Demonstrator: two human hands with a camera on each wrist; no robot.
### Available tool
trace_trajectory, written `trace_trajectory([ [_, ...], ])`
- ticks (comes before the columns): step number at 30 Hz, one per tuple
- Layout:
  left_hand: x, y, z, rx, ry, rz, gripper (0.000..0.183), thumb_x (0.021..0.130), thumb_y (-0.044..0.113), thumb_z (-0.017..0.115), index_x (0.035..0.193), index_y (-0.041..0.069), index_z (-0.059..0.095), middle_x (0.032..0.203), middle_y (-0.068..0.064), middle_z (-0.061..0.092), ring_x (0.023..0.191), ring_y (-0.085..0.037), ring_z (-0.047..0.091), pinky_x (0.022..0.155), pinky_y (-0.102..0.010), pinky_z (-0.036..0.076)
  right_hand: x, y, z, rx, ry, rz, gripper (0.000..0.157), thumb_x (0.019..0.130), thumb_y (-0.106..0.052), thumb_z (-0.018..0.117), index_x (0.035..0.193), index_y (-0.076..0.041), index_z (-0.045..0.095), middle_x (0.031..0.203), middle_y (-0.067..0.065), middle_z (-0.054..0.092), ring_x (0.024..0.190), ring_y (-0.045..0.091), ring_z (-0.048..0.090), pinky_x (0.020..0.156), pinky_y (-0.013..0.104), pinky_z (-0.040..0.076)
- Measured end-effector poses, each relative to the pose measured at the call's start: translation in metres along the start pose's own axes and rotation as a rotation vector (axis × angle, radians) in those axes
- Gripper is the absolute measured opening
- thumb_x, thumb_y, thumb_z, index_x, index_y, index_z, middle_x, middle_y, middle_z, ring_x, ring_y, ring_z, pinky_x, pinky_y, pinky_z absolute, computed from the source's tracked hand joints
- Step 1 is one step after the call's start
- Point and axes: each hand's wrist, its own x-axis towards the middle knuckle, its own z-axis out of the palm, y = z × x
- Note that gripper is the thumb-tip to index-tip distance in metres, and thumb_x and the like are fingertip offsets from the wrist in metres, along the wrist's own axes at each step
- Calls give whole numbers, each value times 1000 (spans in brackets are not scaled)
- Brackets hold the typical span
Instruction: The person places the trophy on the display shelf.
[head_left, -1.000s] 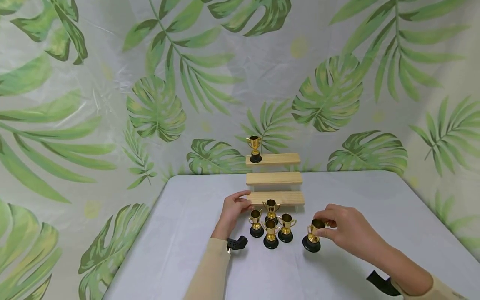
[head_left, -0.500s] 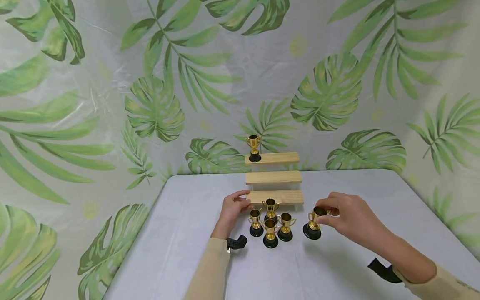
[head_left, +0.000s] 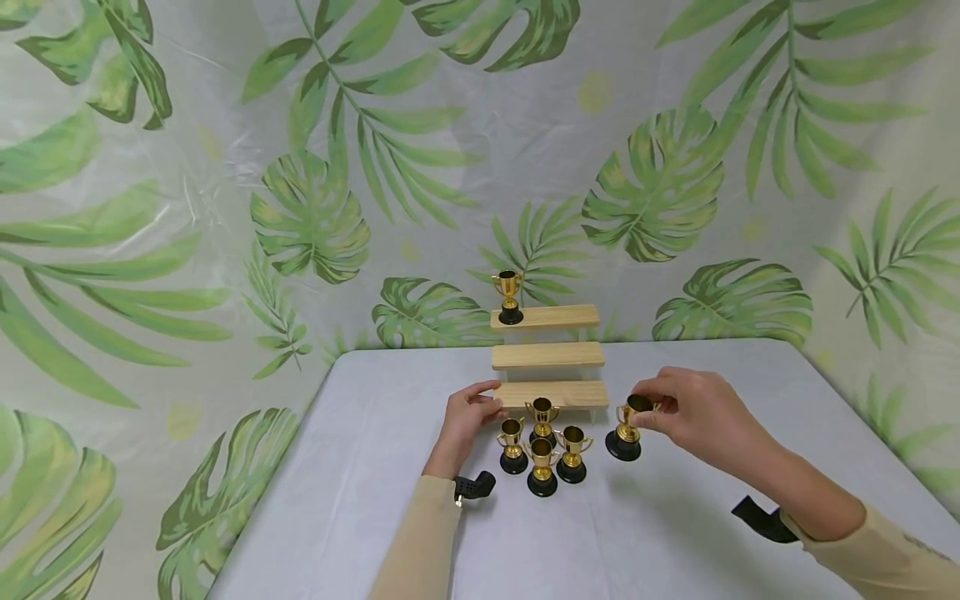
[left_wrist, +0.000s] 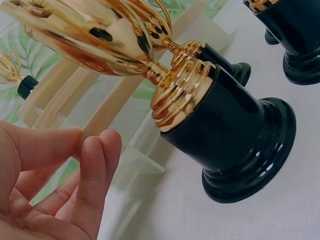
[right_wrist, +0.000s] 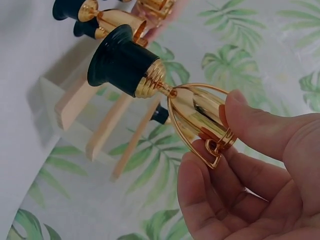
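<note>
My right hand [head_left: 701,417] pinches a small gold trophy cup [head_left: 625,440] near its rim, thumb on one side and fingers on the other. The cup's black base hangs above the table, as its shadow lies lower on the cloth. In the right wrist view the held trophy [right_wrist: 195,107] shows two looped handles. My left hand [head_left: 463,421] pinches the left end of the lowest step of a three-tier wooden display stand [head_left: 551,395]. Several more trophies [head_left: 542,471] stand upright in a cluster before the stand. Another trophy [head_left: 509,292] stands at the left of the top step.
A white cloth covers the table [head_left: 375,467]. Behind it hangs a leaf-patterned backdrop [head_left: 435,150], close to the stand's rear. In the left wrist view a clustered trophy [left_wrist: 215,120] stands right beside the left fingers.
My right hand has lifted the trophy off the lower right of the cluster and moved it up and away, towards the stand's level. The left hand stays on the lowest step.
</note>
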Motion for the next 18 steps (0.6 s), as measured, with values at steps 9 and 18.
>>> trace_trajectory([
  [9, 2, -1, -2, 6, -6, 15, 38, 89, -3, 72, 127, 3, 69, 88, -13, 66, 80, -27, 73, 86, -43, 59, 15, 2, -1, -2, 9, 15, 24, 79, -23, 88, 100, -15, 79, 78, -12, 60, 67, 7, 52, 58, 29, 47],
  [18, 3, -3, -1, 0, -20, -1, 42, 91, -1, 72, 132, 1, 65, 92, -15, 68, 88, -35, 73, 90, -46, 57, 31, 3, -8, 3, 18, 9, 26, 81, -22, 86, 104, -12, 79, 82, -8, 64, 68, 9, 55, 60, 31, 49],
])
